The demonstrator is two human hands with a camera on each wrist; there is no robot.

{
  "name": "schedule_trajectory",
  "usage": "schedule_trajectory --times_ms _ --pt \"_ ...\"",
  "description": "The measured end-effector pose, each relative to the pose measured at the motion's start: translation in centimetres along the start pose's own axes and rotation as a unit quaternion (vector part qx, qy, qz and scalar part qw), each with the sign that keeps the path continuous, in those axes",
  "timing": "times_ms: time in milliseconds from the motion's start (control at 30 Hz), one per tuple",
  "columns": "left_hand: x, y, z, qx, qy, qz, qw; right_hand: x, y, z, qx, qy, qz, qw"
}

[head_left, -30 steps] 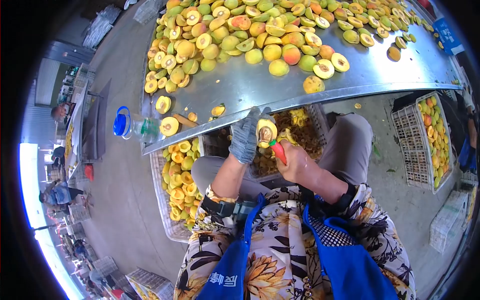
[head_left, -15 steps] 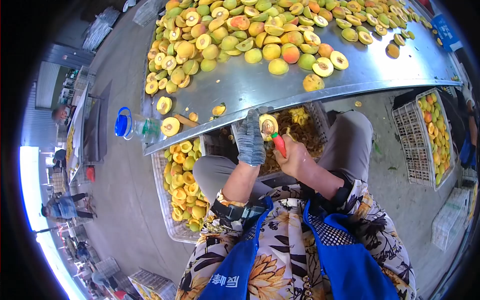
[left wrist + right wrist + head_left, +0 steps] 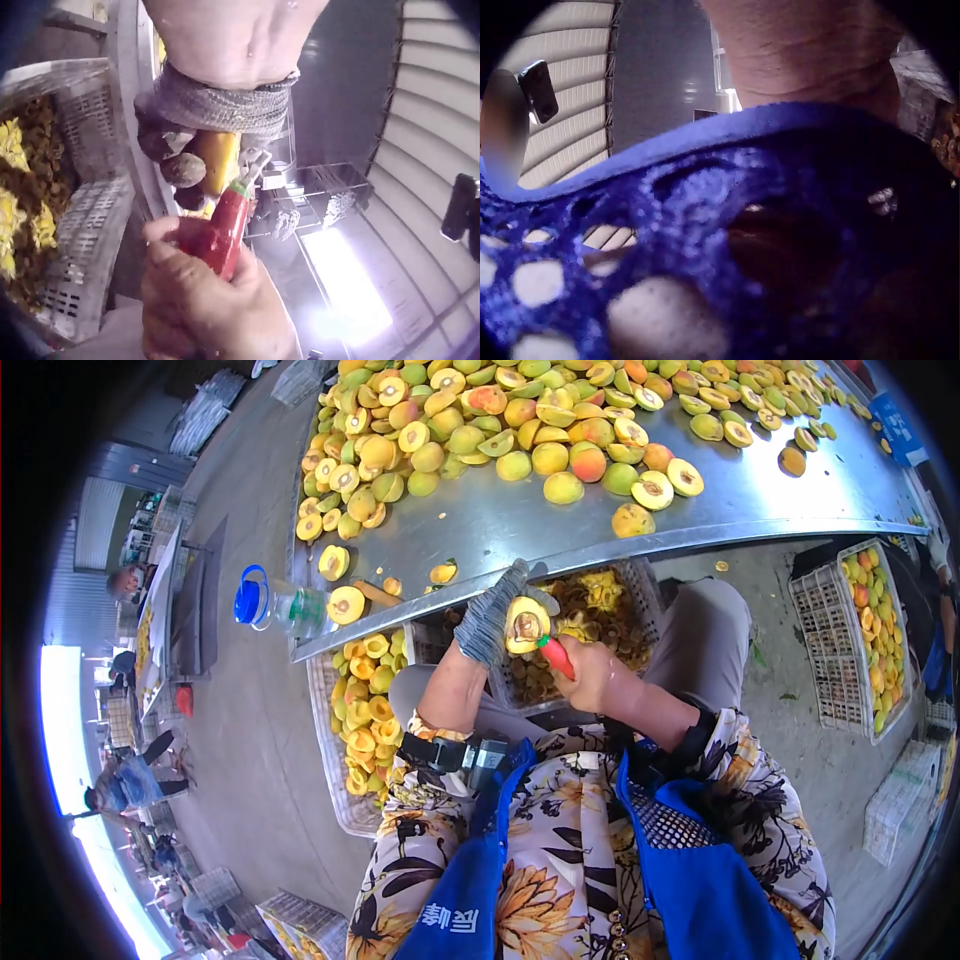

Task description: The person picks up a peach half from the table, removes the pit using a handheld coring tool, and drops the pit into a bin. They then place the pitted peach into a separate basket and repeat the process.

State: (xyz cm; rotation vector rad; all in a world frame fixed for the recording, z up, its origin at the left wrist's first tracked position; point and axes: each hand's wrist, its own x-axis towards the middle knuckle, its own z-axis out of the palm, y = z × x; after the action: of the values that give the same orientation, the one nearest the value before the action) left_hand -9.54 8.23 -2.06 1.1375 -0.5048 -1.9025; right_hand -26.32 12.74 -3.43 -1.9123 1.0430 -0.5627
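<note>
In the head view my left hand (image 3: 487,622), in a grey knit glove, holds a halved yellow peach (image 3: 526,624) with its cut face and brown pit hollow showing. My bare right hand (image 3: 592,672) grips a pitting tool by its red handle (image 3: 556,656), which has a green collar. The collar end is right at the lower edge of the peach half. From the left wrist, a narrow metal tip (image 3: 257,160) shows beyond the collar, beside the peach half (image 3: 220,161) and the gloved fingers (image 3: 184,170). Blue mesh cloth (image 3: 652,195) hides the right hand in its wrist view.
A metal table (image 3: 470,525) heaped with peach halves borders the work. Below the hands stands a crate (image 3: 648,595) of brown and yellow scraps; a crate of hollowed halves (image 3: 330,760) is at the left. A bottle (image 3: 300,610) stands by the table corner.
My left hand first turned more upright, then tilted back leftward, with the peach half moving slightly left. The right hand keeps the red-handled tool at the peach throughout.
</note>
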Motion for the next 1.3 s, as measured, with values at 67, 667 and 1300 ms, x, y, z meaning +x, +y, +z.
schedule_trajectory --times_ms 67,667,1300 --pt "0.7 0.4 -1.2 0.019 -0.019 -0.007 1.000 0.2 -0.2 -0.6 0.015 0.037 -0.002 0.999" --pt "-0.2 -4.0 -1.8 -0.166 -0.040 0.200 0.965 3.1 -2.6 3.4 0.567 0.102 0.208 0.790" --pt "0.8 -4.9 -2.3 0.050 0.091 0.329 0.939 0.4 -1.5 2.0 0.033 0.021 0.121 0.992"
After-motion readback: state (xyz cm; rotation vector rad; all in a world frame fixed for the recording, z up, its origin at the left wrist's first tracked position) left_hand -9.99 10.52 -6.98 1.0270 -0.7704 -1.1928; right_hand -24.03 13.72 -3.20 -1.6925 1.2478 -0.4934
